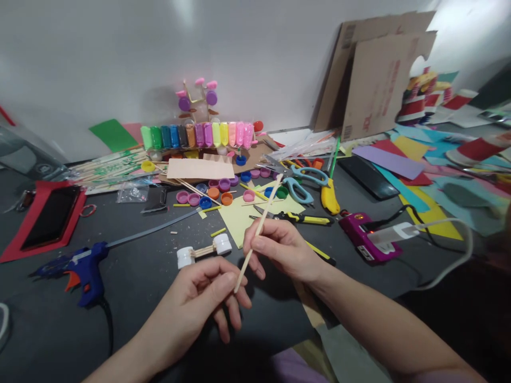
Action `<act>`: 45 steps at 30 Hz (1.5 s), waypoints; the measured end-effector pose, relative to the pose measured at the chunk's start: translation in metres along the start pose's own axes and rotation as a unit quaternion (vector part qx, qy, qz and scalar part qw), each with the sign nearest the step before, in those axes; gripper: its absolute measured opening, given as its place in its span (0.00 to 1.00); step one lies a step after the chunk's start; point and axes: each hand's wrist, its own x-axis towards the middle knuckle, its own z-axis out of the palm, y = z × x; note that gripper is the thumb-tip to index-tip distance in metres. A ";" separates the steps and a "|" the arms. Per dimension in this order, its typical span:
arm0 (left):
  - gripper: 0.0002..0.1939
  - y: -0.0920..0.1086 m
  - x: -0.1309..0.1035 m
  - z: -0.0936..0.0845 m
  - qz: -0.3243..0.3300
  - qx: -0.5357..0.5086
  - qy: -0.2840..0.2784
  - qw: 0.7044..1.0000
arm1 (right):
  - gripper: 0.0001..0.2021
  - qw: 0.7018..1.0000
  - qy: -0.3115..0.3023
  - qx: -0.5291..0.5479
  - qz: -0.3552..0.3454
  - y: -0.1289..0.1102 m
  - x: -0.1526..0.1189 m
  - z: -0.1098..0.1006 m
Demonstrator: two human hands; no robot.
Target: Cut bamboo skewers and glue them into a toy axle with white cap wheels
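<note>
A thin wooden stick (265,214) slants upward between my hands, above the dark table. My right hand (279,247) pinches it near its middle with thumb and forefinger. Around its lower end, the thumb and fingertips of my left hand (211,295) close; the other fingers hang loosely curled. Just beyond my left hand lies a small piece made of two white bottle caps (222,244) joined by short sticks. Black-and-yellow pliers (305,218) lie past my right hand, on and beside a pale yellow paper sheet (235,221).
At left lies a blue glue gun (90,274) with its cord. Coloured bottle caps (213,193), blue-handled scissors (301,189) and a yellow cutter (329,198) lie ahead. On the right is a purple power adapter (369,236) with cables. Cardboard (371,85) leans on the wall.
</note>
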 end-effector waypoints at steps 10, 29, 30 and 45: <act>0.20 -0.005 -0.002 0.001 -0.017 0.164 0.007 0.986 | 0.16 0.998 0.004 -0.042 0.042 0.005 0.000 0.005; 0.17 -0.019 0.003 -0.007 0.221 0.480 0.037 0.848 | 0.16 0.995 0.013 -0.094 0.035 0.007 -0.002 0.010; 0.17 -0.019 0.003 -0.007 0.228 0.483 0.037 0.845 | 0.16 0.995 0.015 -0.090 0.036 0.008 -0.002 0.011; 0.09 -0.022 0.003 -0.009 0.187 0.255 0.115 0.942 | 0.15 0.996 0.087 0.013 -0.009 0.016 0.006 0.004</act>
